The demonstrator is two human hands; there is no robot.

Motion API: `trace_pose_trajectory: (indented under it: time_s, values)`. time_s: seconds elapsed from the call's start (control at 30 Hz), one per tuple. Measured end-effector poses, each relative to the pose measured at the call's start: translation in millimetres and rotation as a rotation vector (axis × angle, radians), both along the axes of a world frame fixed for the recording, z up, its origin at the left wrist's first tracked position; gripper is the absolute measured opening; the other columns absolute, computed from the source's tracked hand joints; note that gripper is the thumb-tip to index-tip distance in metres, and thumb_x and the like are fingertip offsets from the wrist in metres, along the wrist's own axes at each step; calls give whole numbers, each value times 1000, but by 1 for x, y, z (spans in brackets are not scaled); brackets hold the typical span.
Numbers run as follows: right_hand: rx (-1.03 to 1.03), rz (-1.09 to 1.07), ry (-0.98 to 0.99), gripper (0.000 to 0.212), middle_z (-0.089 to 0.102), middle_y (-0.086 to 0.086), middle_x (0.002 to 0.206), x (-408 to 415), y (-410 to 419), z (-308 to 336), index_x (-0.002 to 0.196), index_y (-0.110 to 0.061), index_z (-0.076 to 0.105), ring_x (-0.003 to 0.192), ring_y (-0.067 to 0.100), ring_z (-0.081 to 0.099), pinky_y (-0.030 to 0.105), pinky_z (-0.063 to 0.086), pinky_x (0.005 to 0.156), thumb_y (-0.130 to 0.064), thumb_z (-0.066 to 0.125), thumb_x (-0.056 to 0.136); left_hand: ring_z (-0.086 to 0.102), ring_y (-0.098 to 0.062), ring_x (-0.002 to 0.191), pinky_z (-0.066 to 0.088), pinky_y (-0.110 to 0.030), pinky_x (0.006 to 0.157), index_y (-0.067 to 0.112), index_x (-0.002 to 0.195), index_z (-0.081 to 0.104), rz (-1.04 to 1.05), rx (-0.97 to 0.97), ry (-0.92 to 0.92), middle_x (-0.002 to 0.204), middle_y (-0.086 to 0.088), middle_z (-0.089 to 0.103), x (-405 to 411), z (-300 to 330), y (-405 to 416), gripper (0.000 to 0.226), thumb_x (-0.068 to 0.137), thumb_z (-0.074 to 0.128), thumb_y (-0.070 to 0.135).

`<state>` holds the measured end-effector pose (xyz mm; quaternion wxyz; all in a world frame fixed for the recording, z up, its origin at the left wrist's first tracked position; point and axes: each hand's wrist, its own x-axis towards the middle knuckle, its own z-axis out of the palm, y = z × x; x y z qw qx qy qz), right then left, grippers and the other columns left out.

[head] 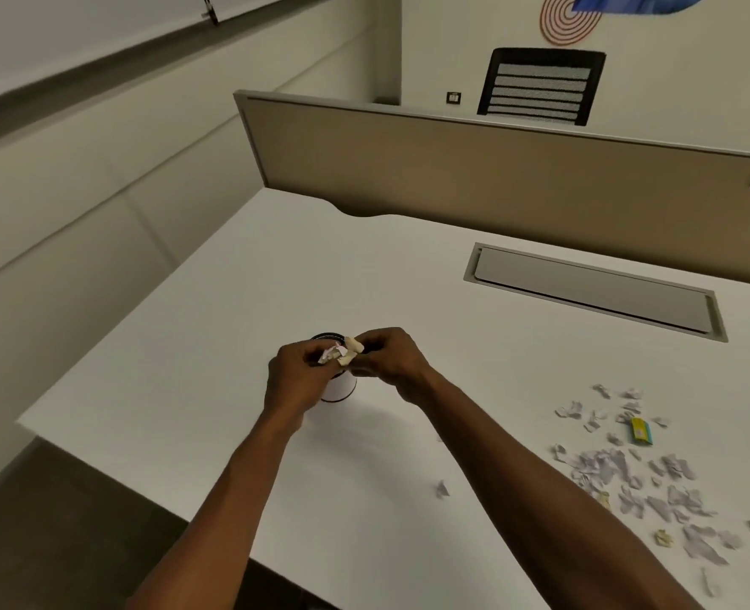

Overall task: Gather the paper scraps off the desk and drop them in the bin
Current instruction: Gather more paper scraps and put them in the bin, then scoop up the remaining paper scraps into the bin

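A small white cylindrical bin (342, 388) with a dark rim stands on the white desk (241, 328). Both hands meet right above its mouth and hide most of it. My left hand (296, 376) pinches crumpled white paper scraps (330, 353). My right hand (386, 356) grips a crumpled cream scrap (352, 347) beside them. A large scatter of white and pale scraps (619, 473) lies on the desk at the right. One single scrap (442, 489) lies apart, nearer the middle.
A yellow and blue packet (641, 431) lies among the scraps at right. A grey cable-tray lid (593, 292) is set into the desk further back. A beige partition (474, 169) closes the far edge, with a black chair (540, 86) behind it. The desk's left edge drops to the floor.
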<state>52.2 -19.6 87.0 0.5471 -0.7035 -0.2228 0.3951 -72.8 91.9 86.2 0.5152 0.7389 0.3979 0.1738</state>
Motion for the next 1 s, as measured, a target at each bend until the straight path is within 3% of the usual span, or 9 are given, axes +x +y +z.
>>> trace_pose_trajectory:
  time_s: [0.13,0.27,0.47,0.57,0.67,0.77,0.87,0.93,1.0]
  values:
    - [-134,13,-79,24,76,17,102,2,32,4,102,-4,77,95,29,74,39,62,87,-3,80,78,70,-4,82,49,-16,61,32,90,78,45,17,55,85,15,75,3,4,20,19,73,86,30]
    - [-208,63,-291,28,75,10,106,-4,42,4,105,-10,78,99,25,69,27,52,72,1,67,81,68,-13,87,49,-18,65,27,102,76,58,54,105,92,10,73,8,-4,25,29,75,82,18]
    - [-114,64,-378,34,74,11,113,-11,35,2,109,-7,75,105,24,68,33,57,89,4,62,79,70,-12,91,49,-14,66,29,107,74,31,64,78,84,20,69,8,-14,18,32,79,77,14]
    - [-78,-8,-404,41,71,10,121,-9,27,4,117,-7,71,112,22,66,32,54,96,7,59,80,70,-15,100,55,-21,75,26,114,72,59,106,90,101,10,75,9,-12,12,40,79,69,5]
    - [6,-140,-332,38,74,6,111,-5,-1,-1,112,-10,73,97,15,73,37,61,89,6,50,87,68,-17,104,58,-34,90,21,115,72,89,263,39,114,0,74,9,-9,-3,36,84,65,4]
    - [1,-303,-300,33,76,-3,100,-1,-58,-16,104,-16,75,84,7,74,36,63,80,1,51,90,69,-6,90,58,-20,80,22,108,73,-26,395,-135,105,10,72,4,-18,-35,27,85,69,8]
    - [-102,-457,-303,29,77,-8,93,0,-131,-38,100,-22,76,82,6,73,36,62,82,-4,55,90,68,-3,94,57,-17,76,27,108,73,-247,308,-151,106,19,70,2,-41,-75,23,87,72,20]
    - [-200,-544,-338,27,77,-10,91,-3,-180,-52,98,-25,76,86,7,72,34,60,83,-6,59,89,63,-5,112,55,-22,91,28,119,69,-445,268,-21,122,14,68,4,-62,-99,32,88,72,32]
    - [-285,-632,-397,24,76,-11,93,-10,-222,-62,97,-26,76,88,6,71,25,57,79,-8,62,89,47,-7,134,42,-28,111,29,136,57,-626,298,144,142,13,54,5,-85,-118,50,89,69,41]
